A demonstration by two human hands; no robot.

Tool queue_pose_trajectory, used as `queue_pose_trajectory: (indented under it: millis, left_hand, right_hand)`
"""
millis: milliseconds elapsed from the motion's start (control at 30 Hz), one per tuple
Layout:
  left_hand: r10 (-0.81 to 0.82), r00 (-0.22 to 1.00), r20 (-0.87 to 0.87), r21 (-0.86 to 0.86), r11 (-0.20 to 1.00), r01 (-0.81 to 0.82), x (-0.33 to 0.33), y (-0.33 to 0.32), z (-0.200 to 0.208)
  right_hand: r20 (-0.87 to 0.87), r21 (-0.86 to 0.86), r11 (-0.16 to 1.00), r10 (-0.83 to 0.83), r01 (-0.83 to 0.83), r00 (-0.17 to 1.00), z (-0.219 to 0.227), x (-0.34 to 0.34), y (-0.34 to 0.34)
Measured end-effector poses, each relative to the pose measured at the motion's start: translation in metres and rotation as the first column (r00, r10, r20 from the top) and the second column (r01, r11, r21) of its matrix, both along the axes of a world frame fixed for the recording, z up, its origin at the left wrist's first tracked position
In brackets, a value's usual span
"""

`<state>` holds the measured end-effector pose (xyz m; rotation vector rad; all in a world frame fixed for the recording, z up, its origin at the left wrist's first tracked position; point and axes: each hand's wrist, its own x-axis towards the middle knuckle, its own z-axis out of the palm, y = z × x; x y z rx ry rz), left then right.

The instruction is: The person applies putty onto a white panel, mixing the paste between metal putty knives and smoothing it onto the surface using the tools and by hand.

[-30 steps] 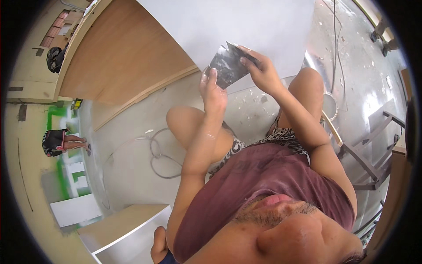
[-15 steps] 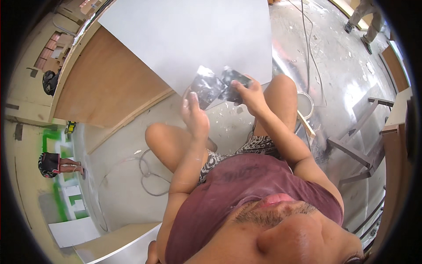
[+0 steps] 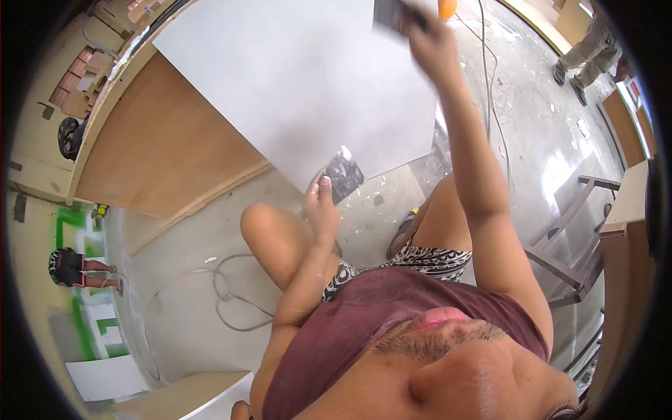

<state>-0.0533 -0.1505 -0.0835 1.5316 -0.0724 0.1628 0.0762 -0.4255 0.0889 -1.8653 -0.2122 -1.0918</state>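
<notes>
My left hand (image 3: 323,208) grips a flat dark putty scraper (image 3: 344,176), its face smeared white and a blob of white paste at the top corner. That scraper is in front of the near edge of a large white panel (image 3: 294,77). My right arm reaches far forward. At its end my right hand (image 3: 435,50), blurred by motion, is closed on a second dark scraper (image 3: 389,17), which is over the panel's far right part. Whether its blade touches the surface I cannot tell.
Left of the panel is a brown wooden board (image 3: 171,133). Cables (image 3: 484,63) run over the floor at right, near a dark metal frame (image 3: 560,259). A hose (image 3: 227,297) coils by my left knee. One person (image 3: 70,267) is far left, another (image 3: 588,52) far right.
My right hand has moved forward, away from the left one, taking its scraper to the panel's far right. My left hand has shifted slightly down and right with its scraper.
</notes>
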Motion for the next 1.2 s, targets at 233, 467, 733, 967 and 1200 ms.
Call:
queue_pose_trajectory:
  millis: [233,467,733,967,1200]
  left_hand:
    - [-0.032,0.969,-0.245,-0.492,0.865,-0.096,0.014,0.017,-0.001]
    - [-0.161,0.922,-0.353,-0.602,0.793,-0.092,0.005,0.027,-0.01]
    - [-0.226,0.911,-0.346,-0.663,0.746,-0.067,0.0,0.043,-0.013]
    - [-0.3,0.911,-0.284,-0.711,0.703,0.009,-0.002,0.044,-0.002]
    - [-0.224,0.926,-0.305,-0.689,0.722,-0.052,-0.004,0.048,0.004]
  right_hand:
    - [0.134,-0.553,0.814,-0.123,0.177,0.983,0.117,0.149,0.012]
    - [0.057,-0.654,0.711,-0.295,0.259,0.954,0.135,0.099,0.062]
    - [0.343,-0.715,0.568,-0.221,0.406,0.913,0.023,0.094,0.049]
    - [0.211,-0.821,0.453,-0.325,0.348,0.922,-0.151,0.049,0.037]
    - [-0.38,-0.64,0.753,-0.481,0.151,0.79,-0.008,0.039,0.074]
